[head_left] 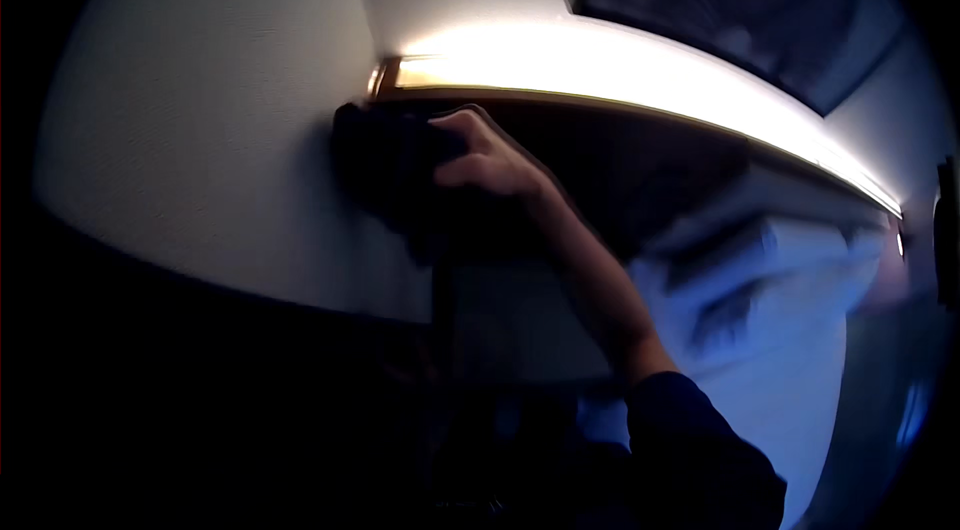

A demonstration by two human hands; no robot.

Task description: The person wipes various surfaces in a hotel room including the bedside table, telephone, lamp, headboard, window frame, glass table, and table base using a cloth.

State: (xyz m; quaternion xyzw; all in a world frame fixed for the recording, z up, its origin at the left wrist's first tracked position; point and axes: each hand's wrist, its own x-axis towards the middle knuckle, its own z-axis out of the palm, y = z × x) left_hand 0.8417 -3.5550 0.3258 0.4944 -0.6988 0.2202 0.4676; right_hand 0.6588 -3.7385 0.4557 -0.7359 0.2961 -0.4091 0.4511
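Note:
My right hand [482, 158] reaches up and forward, its fingers closed on a dark cloth [385, 175]. The cloth is pressed against the left end of a dark panel, just below a brass-coloured lit strip [640, 80], where the panel meets the white wall [210, 120]. My forearm runs down to a dark blue sleeve [690, 440] at the lower right. My left hand is out of view.
The bright light strip curves from the wall corner to the right edge. Above it at the upper right is a dark slatted panel [730, 0]. Below the strip is a blurred pale blue and white area [770, 280]. The lower left is dark.

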